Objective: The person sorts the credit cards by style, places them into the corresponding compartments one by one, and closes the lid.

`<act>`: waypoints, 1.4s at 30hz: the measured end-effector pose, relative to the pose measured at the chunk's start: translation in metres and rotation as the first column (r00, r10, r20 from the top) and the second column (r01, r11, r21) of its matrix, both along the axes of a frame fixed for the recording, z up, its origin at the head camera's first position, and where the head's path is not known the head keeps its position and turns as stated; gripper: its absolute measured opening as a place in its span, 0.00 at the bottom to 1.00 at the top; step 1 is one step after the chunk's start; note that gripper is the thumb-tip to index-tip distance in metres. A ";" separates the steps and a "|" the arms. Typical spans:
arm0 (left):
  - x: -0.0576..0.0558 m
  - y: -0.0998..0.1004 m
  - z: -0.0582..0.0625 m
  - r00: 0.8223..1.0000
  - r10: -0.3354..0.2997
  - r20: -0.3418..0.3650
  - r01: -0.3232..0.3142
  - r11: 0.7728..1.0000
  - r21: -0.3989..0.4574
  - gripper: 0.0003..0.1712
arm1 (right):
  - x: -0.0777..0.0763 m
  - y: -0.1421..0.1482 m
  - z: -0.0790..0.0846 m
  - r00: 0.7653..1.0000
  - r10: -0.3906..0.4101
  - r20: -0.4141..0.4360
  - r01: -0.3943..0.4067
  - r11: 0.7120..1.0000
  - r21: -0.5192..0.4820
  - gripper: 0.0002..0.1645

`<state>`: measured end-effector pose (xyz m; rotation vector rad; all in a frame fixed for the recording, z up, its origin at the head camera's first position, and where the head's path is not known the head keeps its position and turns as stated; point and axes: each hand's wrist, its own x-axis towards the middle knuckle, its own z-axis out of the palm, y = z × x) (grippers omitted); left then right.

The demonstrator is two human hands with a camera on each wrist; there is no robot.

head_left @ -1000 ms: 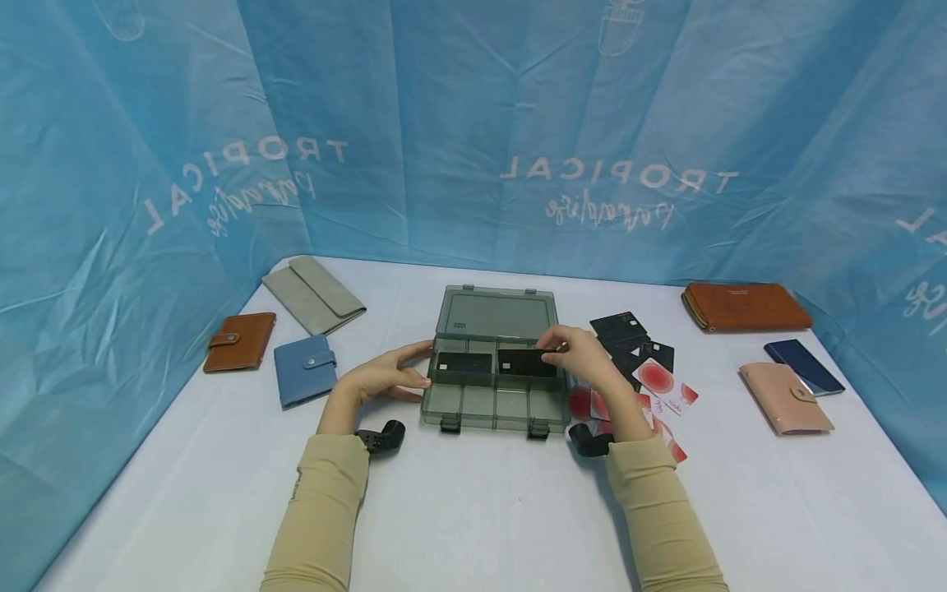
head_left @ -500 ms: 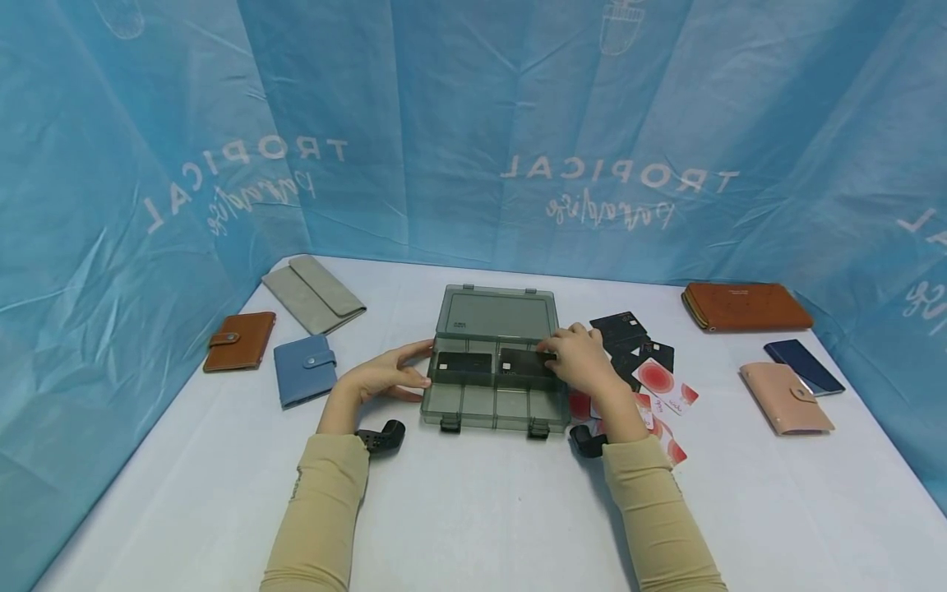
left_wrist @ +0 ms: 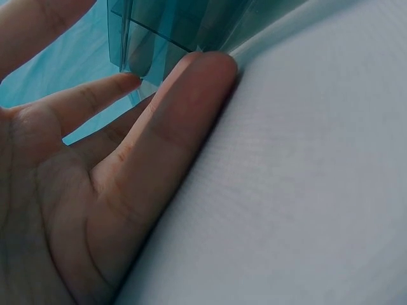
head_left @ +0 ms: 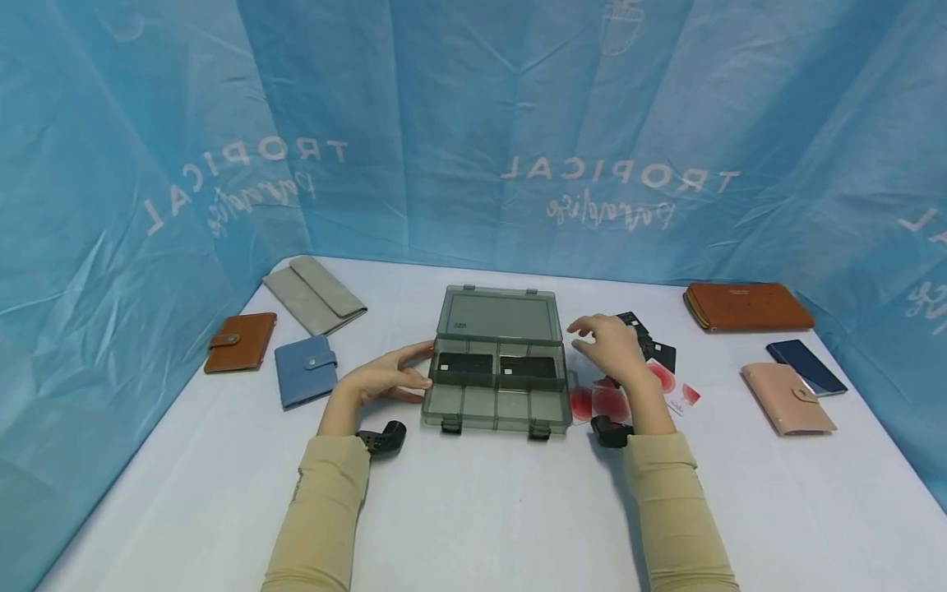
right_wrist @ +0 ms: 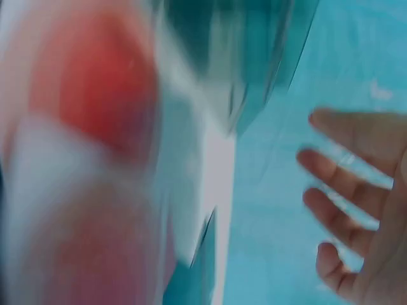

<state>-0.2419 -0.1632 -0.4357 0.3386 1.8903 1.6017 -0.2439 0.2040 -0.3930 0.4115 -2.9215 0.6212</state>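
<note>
- On the table (head_left: 473,518): box (head_left: 494,423), clear grey, lid (head_left: 501,317) folded back.
- In the box's back part: two black cards (head_left: 465,363), side by side.
- At the box's left wall: left hand (head_left: 381,376), fingers spread, tips touching it.
- Right of the box, raised: right hand (head_left: 610,345), fingers loosely bent and parted.
- Right of the box: loose black cards (head_left: 661,358), red-and-white cards (head_left: 611,403).
- Left of the box: blue wallet (head_left: 305,374).

Blk cards (head_left: 464,363) in grn box (head_left: 496,403)
</note>
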 end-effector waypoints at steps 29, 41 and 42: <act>-0.001 0.001 -0.002 1.000 0.018 -0.003 -0.018 1.000 -0.006 0.50 | -0.048 0.056 -0.009 0.796 -0.360 0.486 0.329 0.932 0.151 0.45; -0.001 0.001 -0.003 1.000 0.019 -0.007 -0.019 1.000 -0.010 0.49 | -0.046 0.066 -0.002 0.853 -0.307 0.422 0.373 0.924 -0.082 0.33; -0.001 0.001 -0.003 1.000 0.019 -0.006 -0.019 1.000 -0.010 0.49 | -0.047 0.067 -0.004 0.860 -0.295 0.416 0.371 0.921 -0.115 0.32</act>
